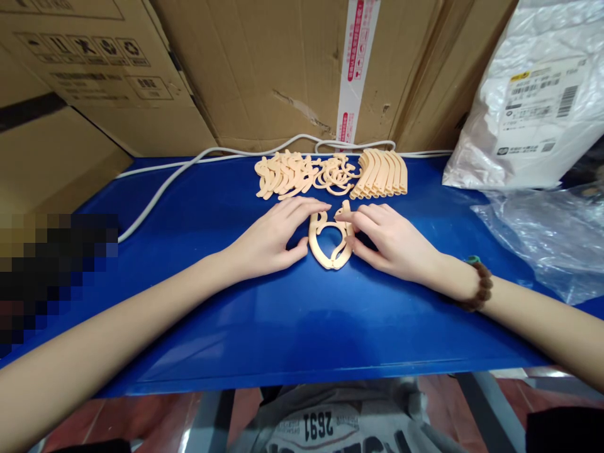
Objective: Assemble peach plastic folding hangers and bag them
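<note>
A beige plastic folding clothes hanger (315,249) lies folded on the blue table between my hands, its two arms meeting at the bottom in a rounded loop. My left hand (271,236) is at its left side, fingers stretched and apart; the index fingertip is by the top of the left arm and the thumb tip by its outer edge. My right hand (394,239) has its index finger and thumb on the right arm, covering part of it. Behind lie a heap of flat curved pieces (283,174), several hooks (336,175) and a row of curved hollow arms (383,173).
A white cable (163,189) runs along the back of the blue table (264,333). Cardboard boxes (264,69) stand behind it. At the right are a white mailing bag (528,113) and a clear plastic bag (547,233). The table's front edge is close to my body.
</note>
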A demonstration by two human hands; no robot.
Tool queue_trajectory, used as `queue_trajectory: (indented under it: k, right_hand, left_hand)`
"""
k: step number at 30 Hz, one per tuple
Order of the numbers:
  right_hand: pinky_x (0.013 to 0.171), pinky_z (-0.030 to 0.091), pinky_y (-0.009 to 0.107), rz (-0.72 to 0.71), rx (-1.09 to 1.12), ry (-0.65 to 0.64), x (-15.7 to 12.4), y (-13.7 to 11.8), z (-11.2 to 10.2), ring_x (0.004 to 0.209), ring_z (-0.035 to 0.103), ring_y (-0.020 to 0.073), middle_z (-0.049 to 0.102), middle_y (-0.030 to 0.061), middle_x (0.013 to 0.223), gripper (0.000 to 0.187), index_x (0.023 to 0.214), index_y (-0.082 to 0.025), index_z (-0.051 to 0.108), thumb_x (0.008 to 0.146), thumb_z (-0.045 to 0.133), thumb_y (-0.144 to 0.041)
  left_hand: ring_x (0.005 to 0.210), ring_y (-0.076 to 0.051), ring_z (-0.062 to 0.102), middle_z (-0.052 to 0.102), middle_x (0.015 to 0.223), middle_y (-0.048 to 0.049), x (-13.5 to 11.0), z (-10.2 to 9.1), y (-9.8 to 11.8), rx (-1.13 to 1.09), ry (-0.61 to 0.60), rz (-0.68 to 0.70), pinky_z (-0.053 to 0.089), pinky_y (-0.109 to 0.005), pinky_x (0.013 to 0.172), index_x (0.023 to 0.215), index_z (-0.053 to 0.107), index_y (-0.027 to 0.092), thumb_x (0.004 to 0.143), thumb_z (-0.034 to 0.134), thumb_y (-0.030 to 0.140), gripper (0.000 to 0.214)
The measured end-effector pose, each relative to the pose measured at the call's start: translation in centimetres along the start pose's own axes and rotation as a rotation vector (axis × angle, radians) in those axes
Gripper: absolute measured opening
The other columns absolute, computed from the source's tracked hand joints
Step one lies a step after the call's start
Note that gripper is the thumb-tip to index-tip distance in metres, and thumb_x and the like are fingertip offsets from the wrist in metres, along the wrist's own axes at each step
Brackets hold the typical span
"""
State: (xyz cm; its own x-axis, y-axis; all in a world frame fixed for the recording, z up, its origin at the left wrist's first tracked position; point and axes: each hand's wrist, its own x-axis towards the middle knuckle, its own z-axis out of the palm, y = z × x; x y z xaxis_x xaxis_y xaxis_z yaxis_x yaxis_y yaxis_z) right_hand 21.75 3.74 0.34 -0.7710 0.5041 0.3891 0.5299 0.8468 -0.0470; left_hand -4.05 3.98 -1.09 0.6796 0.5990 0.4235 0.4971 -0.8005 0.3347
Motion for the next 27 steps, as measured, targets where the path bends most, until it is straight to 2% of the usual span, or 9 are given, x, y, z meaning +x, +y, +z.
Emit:
queue_trajectory:
  k: [5,8,13,15,20,24,27]
  right_hand:
    - [0.075,0.044,0.037,-0.013,0.021,-0.009,-0.1,0.1,-0.04,0.083,0.057,0.0245,0.064,0.012,0.095,0.055,0.128,-0.009,0.057,0.098,0.051,-0.055]
    - [0.077,0.046,0.039,0.005,0.039,-0.037,-0.16,0.1,0.0,0.086,0.058,0.0263,0.064,0.0129,0.098,0.064,0.131,-0.01,0.056,0.095,0.052,-0.062]
    - [0.086,0.048,0.044,-0.023,0.103,-0.05,-0.09,-0.06,-0.03,0.099,0.061,0.0299,0.065,0.0174,0.114,0.076,0.135,-0.011,0.054,0.088,0.055,-0.071]
    - [0.091,0.047,0.046,-0.048,0.124,-0.062,-0.02,-0.09,-0.04,0.105,0.06,0.0311,0.065,0.0182,0.12,0.073,0.136,-0.013,0.053,0.089,0.056,-0.069]
    - [0.101,0.043,0.05,-0.067,0.158,-0.112,0.02,0.13,0.03,0.12,0.057,0.0315,0.06,0.0186,0.134,0.056,0.141,-0.014,0.05,0.096,0.055,-0.048]
    - [0.109,0.038,0.053,-0.099,0.146,-0.138,0.01,0.27,0.02,0.136,0.047,0.0312,0.049,0.0184,0.15,0.058,0.149,-0.017,0.044,0.097,0.055,-0.041]
    - [0.112,0.035,0.055,-0.168,0.132,-0.153,0.07,0.2,-0.08,0.145,0.038,0.0312,0.043,0.0184,0.156,0.055,0.147,-0.019,0.048,0.098,0.054,-0.045]
  left_hand:
    - [0.139,-0.028,0.045,0.051,0.144,-0.0139,-0.03,-0.19,0.11,-0.031,-0.029,0.013,0.035,-0.049,0.119,0.144,0.042,0.019,0.081,0.059,0.014,0.065]
    - [0.143,-0.029,0.04,0.049,0.148,-0.0142,-0.04,-0.29,0.25,-0.06,-0.056,0.045,0.032,-0.049,0.121,0.145,0.041,0.019,0.08,0.065,0.019,0.069]
    - [0.145,-0.031,0.039,0.046,0.152,-0.0168,-0.08,-0.12,0.28,-0.052,-0.073,0.007,0.032,-0.052,0.121,0.145,0.04,0.02,0.084,0.072,0.041,0.072]
    - [0.145,-0.032,0.04,0.046,0.152,-0.0176,-0.1,0.07,0.18,-0.043,-0.068,-0.024,0.033,-0.054,0.12,0.146,0.04,0.02,0.084,0.072,0.05,0.076]
    - [0.142,-0.035,0.043,0.048,0.151,-0.0193,-0.1,0.39,0.02,-0.024,-0.045,-0.076,0.035,-0.056,0.117,0.145,0.042,0.02,0.077,0.073,0.067,0.089]
    - [0.139,-0.035,0.047,0.049,0.15,-0.0193,-0.08,0.36,0.05,-0.02,-0.041,-0.092,0.037,-0.055,0.116,0.145,0.042,0.019,0.077,0.07,0.07,0.09]
    - [0.136,-0.034,0.05,0.052,0.147,-0.0187,-0.05,0.3,0.06,-0.005,-0.044,-0.105,0.039,-0.053,0.115,0.145,0.042,0.018,0.08,0.068,0.07,0.087]
